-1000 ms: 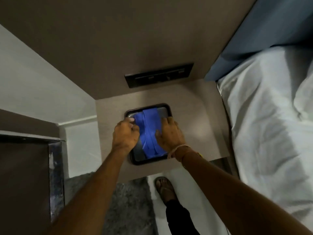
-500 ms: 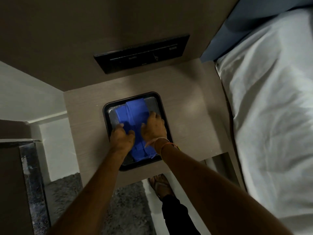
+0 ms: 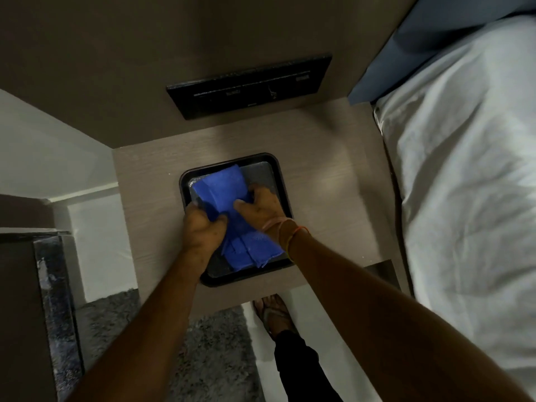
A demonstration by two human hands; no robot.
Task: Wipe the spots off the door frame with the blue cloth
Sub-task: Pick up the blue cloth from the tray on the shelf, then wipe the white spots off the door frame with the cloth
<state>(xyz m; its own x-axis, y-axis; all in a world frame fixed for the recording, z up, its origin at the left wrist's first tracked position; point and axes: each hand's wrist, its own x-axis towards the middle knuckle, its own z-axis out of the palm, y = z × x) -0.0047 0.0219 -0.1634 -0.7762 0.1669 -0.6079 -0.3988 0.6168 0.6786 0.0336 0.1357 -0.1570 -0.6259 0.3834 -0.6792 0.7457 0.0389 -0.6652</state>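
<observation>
Left hand (image 3: 203, 227) curled onto the left edge of the cloth (image 3: 229, 198), thumb and fingers pinching a fold. Right hand (image 3: 259, 207) also closed on it from the right side, fingers dug into the fabric. Both hands clamped on the cloth, gathering it up; looks like the pickup step, wiping not started

Cloth lies in the tray (image 3: 277, 181), bunched toward the left half, tail trailing to the near edge. Tray sits about mid nightstand (image 3: 319, 184), closer to the front edge. Probably parked there to keep the cloth off the wood top

Two-handed hold makes sense: fabric is loose and folded, one hand would let the ends dangle

Counts: one cloth, one tray, two hands, thread bands (image 3: 285, 230) on the right wrist, number unclear. One dark switch panel (image 3: 249, 85) on the wall behind the back edge, one bed (image 3: 464, 169) right of the nightstand, one foot (image 3: 271, 314) in a sandal below the front edge

Door frame spots not visible here
</observation>
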